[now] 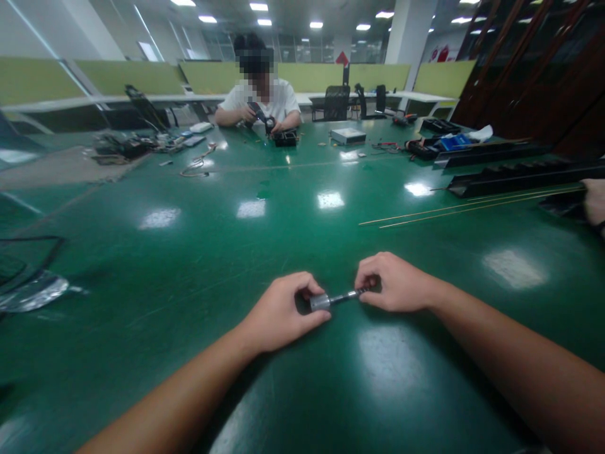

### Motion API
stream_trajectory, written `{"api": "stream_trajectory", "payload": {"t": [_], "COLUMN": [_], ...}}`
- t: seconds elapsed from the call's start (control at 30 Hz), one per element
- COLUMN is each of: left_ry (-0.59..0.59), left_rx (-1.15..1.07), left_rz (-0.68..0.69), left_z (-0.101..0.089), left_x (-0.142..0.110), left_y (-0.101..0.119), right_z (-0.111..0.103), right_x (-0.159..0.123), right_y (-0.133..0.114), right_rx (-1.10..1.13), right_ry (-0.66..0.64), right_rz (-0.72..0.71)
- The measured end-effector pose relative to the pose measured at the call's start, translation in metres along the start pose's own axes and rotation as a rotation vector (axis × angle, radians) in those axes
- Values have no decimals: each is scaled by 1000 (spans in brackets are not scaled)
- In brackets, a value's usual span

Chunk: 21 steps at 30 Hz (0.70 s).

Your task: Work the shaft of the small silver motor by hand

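Observation:
Between my hands is a silvery metal cylinder [320, 302] with a thin shaft [344, 296] running out of its right end. The shaft's far part looks dark and ridged, like a drill bit, but is partly covered by fingers. My left hand [288, 312] grips the cylinder between thumb and fingers. At the other end, my right hand [394, 284] pinches the tip of the shaft. The piece lies nearly level, just over the green tabletop [227, 252]; whether it touches the surface I cannot tell.
Two thin rods [425, 214] and black channel pieces [510, 176] lie at right, near another person's hand [594, 202]. Across the table a person [259, 94] handles a tool over a black box [285, 138]. A cable [193, 165] and assorted parts [123, 146] lie far left.

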<state>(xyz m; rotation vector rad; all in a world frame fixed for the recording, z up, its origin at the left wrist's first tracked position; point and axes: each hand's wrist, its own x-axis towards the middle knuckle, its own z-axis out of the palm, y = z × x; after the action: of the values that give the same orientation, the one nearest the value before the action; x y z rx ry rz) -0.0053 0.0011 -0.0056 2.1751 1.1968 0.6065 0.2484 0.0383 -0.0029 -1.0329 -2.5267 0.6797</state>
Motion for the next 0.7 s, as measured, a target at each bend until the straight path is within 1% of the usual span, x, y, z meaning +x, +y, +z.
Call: {"api": "stream_trajectory", "payload": {"t": [0.47, 0.53, 0.6, 0.7], "left_ry": [1, -2, -3, 21], "left_rx": [-3, -7, -11, -6], "left_rz": [4, 4, 16, 44], "left_z": [-1, 0, 2, 3], "left_x": [0, 1, 1, 2], "left_y": [0, 0, -2, -4], "right_z": [-2, 2, 11, 27], "right_x": [0, 2, 5, 12], "right_y": [0, -2, -6, -14], "right_rx": [74, 97, 107, 66], "right_ry": [-23, -24, -10, 70], "right_rz": [35, 20, -27, -105]}}
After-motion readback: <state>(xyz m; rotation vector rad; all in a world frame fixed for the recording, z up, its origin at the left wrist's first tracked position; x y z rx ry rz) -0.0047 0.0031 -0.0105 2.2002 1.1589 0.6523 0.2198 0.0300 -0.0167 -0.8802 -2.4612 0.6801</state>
